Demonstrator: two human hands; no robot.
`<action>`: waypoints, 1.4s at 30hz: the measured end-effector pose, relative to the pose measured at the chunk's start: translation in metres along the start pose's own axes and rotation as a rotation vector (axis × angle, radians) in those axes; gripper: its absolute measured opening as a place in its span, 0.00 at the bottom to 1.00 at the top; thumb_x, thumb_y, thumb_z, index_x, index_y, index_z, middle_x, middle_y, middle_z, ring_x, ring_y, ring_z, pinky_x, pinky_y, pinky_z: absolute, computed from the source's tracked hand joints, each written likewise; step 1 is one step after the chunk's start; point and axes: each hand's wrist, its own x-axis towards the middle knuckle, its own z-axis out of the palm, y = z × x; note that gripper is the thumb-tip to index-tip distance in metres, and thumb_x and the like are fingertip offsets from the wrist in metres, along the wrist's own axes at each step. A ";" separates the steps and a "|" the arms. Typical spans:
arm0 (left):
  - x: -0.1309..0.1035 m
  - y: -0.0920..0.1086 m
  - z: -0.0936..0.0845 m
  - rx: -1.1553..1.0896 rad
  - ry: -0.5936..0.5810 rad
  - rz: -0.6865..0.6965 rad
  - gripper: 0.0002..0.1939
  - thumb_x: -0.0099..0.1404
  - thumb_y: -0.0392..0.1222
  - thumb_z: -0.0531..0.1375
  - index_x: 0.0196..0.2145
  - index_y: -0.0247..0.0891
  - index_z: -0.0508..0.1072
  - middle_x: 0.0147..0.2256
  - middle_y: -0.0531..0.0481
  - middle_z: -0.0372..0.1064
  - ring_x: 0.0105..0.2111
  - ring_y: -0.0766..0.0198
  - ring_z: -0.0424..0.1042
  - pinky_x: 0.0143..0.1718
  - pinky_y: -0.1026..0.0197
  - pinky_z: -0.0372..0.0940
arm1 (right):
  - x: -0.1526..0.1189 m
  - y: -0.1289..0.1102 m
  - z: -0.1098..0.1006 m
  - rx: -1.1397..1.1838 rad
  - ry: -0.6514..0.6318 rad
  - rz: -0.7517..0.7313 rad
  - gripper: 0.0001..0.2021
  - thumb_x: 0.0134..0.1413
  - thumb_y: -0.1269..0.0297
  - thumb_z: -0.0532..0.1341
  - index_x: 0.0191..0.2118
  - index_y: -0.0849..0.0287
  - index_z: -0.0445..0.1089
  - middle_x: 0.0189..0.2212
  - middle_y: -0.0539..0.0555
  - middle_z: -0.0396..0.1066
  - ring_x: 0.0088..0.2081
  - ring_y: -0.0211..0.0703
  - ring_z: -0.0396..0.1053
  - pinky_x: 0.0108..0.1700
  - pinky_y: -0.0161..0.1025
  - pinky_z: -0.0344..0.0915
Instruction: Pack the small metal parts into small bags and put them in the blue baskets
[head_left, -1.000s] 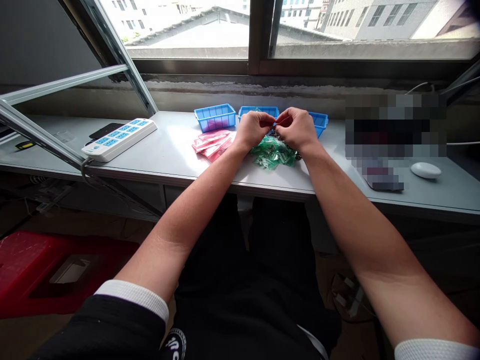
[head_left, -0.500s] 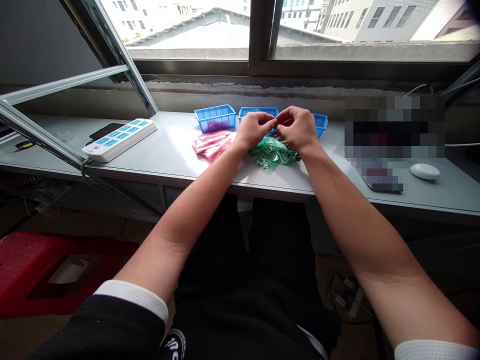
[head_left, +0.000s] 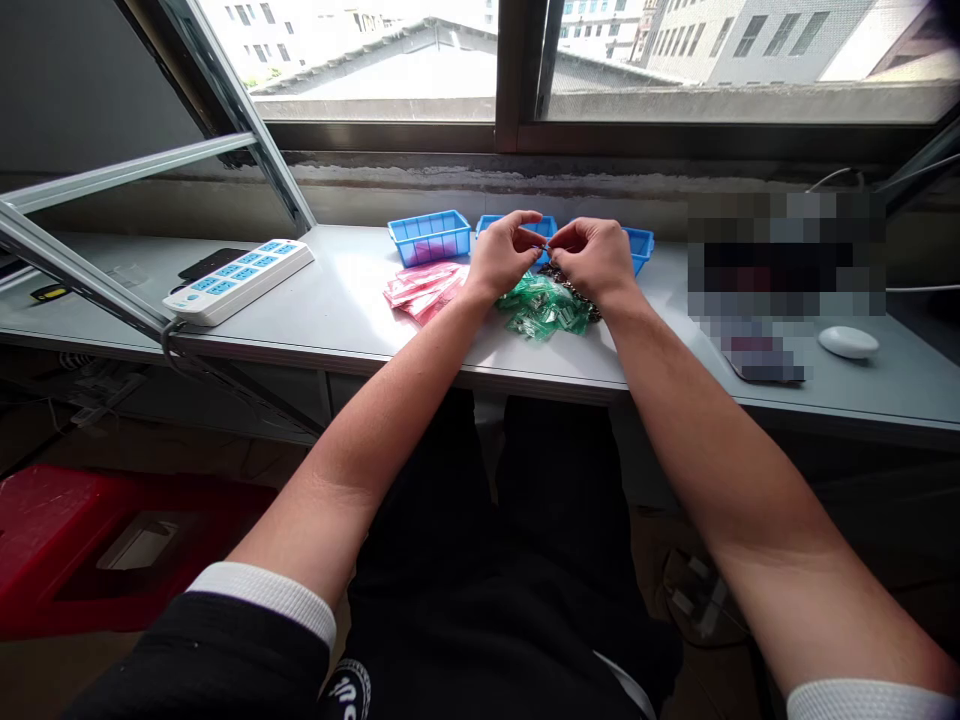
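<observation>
My left hand (head_left: pixel 504 255) and my right hand (head_left: pixel 596 257) meet fingertip to fingertip above the desk, both in a pinch. Whatever small thing lies between the fingertips is too small to make out. Just below them lies a heap of green-tinted clear plastic bags (head_left: pixel 549 308). Small dark brown pieces (head_left: pixel 592 305) show beside it, partly under my right hand. Left of my left hand is a stack of pink plastic bags (head_left: pixel 425 287). Behind my hands stand a middle blue basket (head_left: pixel 491 222) and a right blue basket (head_left: pixel 641 245), both partly covered.
A left blue basket (head_left: pixel 429 238) with something pink inside stands behind the pink bags. The desk (head_left: pixel 345 300) also bears a white power strip (head_left: pixel 240 280), a metal frame (head_left: pixel 255 150) at left and a white mouse (head_left: pixel 848 343) at right. A red stool (head_left: pixel 67 540) is lower left.
The left index finger has lifted and straightened a little, and the fingertips have shifted slightly. The bags and baskets stay where they were.
</observation>
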 end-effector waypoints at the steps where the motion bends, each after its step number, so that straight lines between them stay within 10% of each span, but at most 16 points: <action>1: 0.000 0.000 0.001 0.002 0.001 0.013 0.35 0.71 0.28 0.74 0.73 0.40 0.85 0.59 0.40 0.94 0.59 0.49 0.94 0.70 0.48 0.86 | 0.000 -0.001 0.000 -0.002 0.005 0.009 0.12 0.59 0.77 0.76 0.37 0.48 0.82 0.41 0.53 0.92 0.46 0.58 0.90 0.58 0.58 0.91; 6: 0.001 0.007 0.001 0.026 0.081 0.042 0.40 0.76 0.29 0.70 0.82 0.45 0.79 0.73 0.36 0.87 0.60 0.48 0.93 0.68 0.45 0.87 | 0.007 0.001 0.001 0.229 0.061 0.153 0.16 0.64 0.81 0.74 0.35 0.48 0.77 0.35 0.54 0.85 0.40 0.56 0.89 0.47 0.56 0.90; 13: -0.007 0.013 -0.001 0.237 0.035 0.087 0.17 0.79 0.32 0.69 0.60 0.40 0.92 0.57 0.40 0.94 0.58 0.50 0.92 0.68 0.48 0.84 | 0.030 0.035 -0.006 0.478 0.305 0.353 0.09 0.74 0.64 0.77 0.43 0.48 0.78 0.48 0.56 0.89 0.55 0.59 0.94 0.46 0.52 0.94; 34: -0.018 0.019 -0.009 0.513 -0.104 -0.058 0.14 0.76 0.37 0.76 0.57 0.41 0.95 0.57 0.39 0.95 0.61 0.42 0.93 0.72 0.42 0.84 | 0.014 0.005 -0.006 0.422 0.139 0.359 0.10 0.81 0.72 0.68 0.44 0.50 0.83 0.47 0.57 0.90 0.43 0.45 0.90 0.33 0.37 0.82; 42: -0.007 0.021 -0.004 0.222 0.054 0.034 0.11 0.88 0.50 0.71 0.54 0.43 0.92 0.57 0.40 0.94 0.59 0.51 0.92 0.67 0.51 0.83 | 0.013 0.010 0.001 0.209 0.030 0.177 0.08 0.75 0.75 0.72 0.48 0.53 0.86 0.52 0.59 0.91 0.54 0.56 0.91 0.56 0.54 0.93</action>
